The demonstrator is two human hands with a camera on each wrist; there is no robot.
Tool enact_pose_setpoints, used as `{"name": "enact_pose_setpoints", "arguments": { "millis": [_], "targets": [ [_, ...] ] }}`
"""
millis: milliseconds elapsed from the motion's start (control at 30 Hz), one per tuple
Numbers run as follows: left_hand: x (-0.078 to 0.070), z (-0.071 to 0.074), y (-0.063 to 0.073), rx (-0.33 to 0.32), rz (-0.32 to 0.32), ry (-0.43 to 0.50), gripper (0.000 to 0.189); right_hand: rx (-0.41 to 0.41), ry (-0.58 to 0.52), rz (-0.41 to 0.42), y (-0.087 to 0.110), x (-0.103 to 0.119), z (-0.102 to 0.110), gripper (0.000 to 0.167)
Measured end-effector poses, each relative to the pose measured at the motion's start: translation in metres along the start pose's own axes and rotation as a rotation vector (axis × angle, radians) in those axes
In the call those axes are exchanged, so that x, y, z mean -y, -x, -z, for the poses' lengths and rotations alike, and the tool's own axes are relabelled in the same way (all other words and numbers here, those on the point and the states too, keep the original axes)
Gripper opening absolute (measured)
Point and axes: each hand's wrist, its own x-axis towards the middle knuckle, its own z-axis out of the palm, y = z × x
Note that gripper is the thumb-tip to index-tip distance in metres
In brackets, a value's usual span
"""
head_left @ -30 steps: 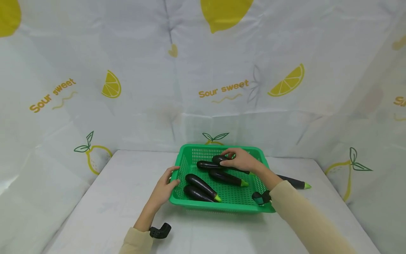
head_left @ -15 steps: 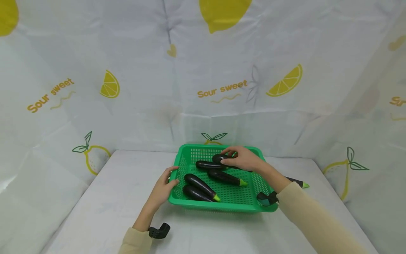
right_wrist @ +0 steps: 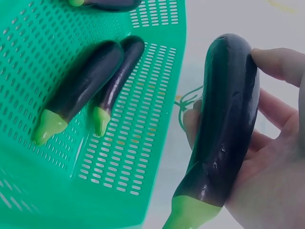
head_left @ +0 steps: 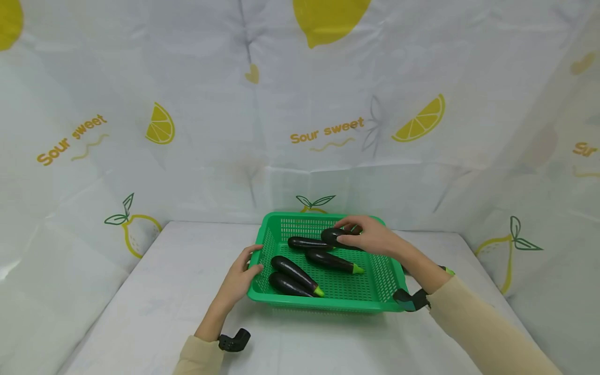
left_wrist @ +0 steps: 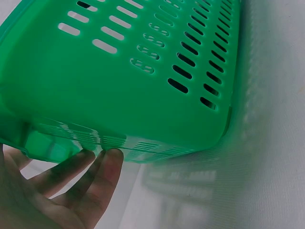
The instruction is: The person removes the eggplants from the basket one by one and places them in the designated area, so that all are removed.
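Note:
A green plastic basket [head_left: 328, 304] with slotted walls stands on the table. My left hand [head_left: 240, 273] grips its left rim; in the left wrist view the fingertips [left_wrist: 112, 155] press against the outer wall. My right hand [head_left: 370, 237] holds a dark purple eggplant [head_left: 330, 236] over the back right of the basket. The right wrist view shows that eggplant [right_wrist: 224, 114] between thumb and fingers, green stem end pointing down. Several other eggplants lie in the basket, one in the middle [head_left: 330, 261] and a pair [head_left: 294, 272] at the front left.
Another eggplant [head_left: 449, 271] lies on the table right of the basket, mostly hidden by my right forearm. A white table [head_left: 187, 291] surrounds the basket. Behind it hangs a white sheet [head_left: 211, 182] printed with lemons.
My right hand has moved right, carrying the eggplant with it. More of the eggplant beside the basket is now covered by my forearm. The left hand stays at the rim.

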Motion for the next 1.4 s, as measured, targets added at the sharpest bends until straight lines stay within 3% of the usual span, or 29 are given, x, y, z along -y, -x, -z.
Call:
{"name": "enact_pose_setpoints", "arguments": {
  "millis": [633, 1400],
  "targets": [
    [-0.001, -0.001, -0.004, 0.006, 0.004, 0.001, 0.050, -0.098, 0.059, 0.087, 0.047, -0.011, 0.020, 0.041],
    [-0.002, 0.001, 0.000, 0.001, 0.002, -0.005, 0.050, -0.210, 0.168, 0.114, 0.093, -0.038, 0.029, 0.035]
  ]
}}
